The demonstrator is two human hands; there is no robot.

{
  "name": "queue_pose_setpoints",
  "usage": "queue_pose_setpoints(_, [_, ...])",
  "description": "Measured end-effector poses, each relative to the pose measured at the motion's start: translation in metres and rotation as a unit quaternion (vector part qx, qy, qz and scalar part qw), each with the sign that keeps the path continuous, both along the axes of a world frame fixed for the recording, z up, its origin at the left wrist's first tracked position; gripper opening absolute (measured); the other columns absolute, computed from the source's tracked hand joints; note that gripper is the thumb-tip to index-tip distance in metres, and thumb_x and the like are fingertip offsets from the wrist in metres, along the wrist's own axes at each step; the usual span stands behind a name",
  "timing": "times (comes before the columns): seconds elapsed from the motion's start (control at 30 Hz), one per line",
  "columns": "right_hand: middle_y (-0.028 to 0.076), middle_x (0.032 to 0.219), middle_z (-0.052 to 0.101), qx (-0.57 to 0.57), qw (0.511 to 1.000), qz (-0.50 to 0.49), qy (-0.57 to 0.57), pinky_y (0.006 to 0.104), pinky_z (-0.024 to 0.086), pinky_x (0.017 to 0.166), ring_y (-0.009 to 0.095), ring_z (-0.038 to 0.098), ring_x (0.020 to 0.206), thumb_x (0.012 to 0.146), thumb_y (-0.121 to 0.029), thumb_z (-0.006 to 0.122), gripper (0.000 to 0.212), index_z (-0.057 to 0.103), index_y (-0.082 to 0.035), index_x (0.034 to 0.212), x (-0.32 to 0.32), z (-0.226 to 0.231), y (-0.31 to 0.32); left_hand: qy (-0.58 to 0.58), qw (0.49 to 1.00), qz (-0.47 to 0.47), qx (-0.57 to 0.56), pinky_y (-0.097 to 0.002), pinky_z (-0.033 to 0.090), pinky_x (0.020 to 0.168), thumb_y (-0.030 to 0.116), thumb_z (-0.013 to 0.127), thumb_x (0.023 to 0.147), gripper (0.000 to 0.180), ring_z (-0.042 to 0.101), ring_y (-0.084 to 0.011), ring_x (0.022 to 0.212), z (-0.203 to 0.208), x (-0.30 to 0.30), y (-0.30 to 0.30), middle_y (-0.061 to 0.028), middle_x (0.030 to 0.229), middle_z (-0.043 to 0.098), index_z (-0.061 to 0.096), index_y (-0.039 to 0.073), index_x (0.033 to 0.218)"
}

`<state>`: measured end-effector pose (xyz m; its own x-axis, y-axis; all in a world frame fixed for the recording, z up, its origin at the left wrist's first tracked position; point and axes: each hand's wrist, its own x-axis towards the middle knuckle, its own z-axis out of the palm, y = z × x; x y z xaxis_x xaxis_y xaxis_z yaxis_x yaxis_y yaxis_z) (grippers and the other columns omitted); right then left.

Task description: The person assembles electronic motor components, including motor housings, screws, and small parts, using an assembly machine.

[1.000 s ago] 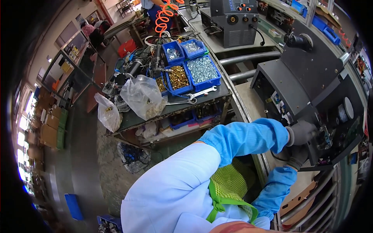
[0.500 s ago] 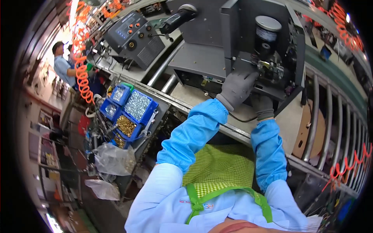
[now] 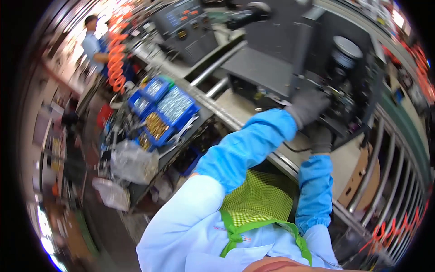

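In front of me stands a dark grey metal machine housing, its right-hand compartment uncovered. Inside sits a black cylindrical motor with a pale cap, above a small metal mechanism. My left hand, in a grey glove, reaches over the compartment's front edge to the mechanism. Its fingers look curled in, but blur hides what they hold. My right hand, also gloved, is lower, at the front underside of the housing. Its fingers are hidden beneath the edge. A dark cable lies on the board beside it.
Left of me, blue bins hold silver and brass-coloured fasteners, beside clear plastic bags. A control unit stands farther back. Conveyor rollers run along the right. An orange coiled hose hangs near another person.
The view has swung, so the bench and housing appear farther right and slightly lower, with more blur. Both hands stay at the same part of the housing.
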<state>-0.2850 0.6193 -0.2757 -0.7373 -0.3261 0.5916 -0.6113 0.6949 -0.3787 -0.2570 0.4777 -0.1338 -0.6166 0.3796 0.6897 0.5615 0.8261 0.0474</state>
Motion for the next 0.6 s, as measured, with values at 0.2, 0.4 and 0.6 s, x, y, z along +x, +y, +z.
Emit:
queue_pose_setpoints(0.2, [0.016,0.123,0.055,0.209,0.971,0.044,-0.107,0.0395,0.040,0.095,0.029,0.053,0.110,0.089,-0.036,0.048,0.044,0.053,-0.008,0.122,0.004,0.034,0.006,-0.059,0.996,0.061,0.005,-0.0429,0.048,0.073,0.023,0.058,0.074,0.017,0.058,-0.0303,0.088,-0.014,0.001,0.010,-0.0110,0.089,0.061,0.063,0.011,0.084])
queue_pose_setpoints(0.4, [0.019,0.099,0.065,-0.095,0.990,0.085,-0.064,0.0420,0.046,0.073,0.036,0.060,0.088,0.088,-0.032,0.055,0.036,0.061,0.001,0.102,-0.007,0.015,0.019,-0.023,0.998,0.025,0.062,-0.0432,0.049,0.072,0.027,0.056,0.076,0.018,0.059,-0.0304,0.085,-0.015,-0.003,0.008,-0.0101,0.088,0.061,0.063,0.011,0.079])
queue_pose_setpoints(0.6, [0.016,0.100,0.065,0.003,0.987,0.069,-0.148,0.0401,0.047,0.069,0.033,0.062,0.085,0.089,-0.031,0.053,0.033,0.063,-0.002,0.101,-0.014,0.008,0.029,-0.084,0.996,0.038,0.011,-0.0422,0.049,0.076,0.027,0.056,0.075,0.021,0.058,-0.0300,0.088,-0.012,-0.008,0.011,-0.0102,0.092,0.061,0.066,0.011,0.084])
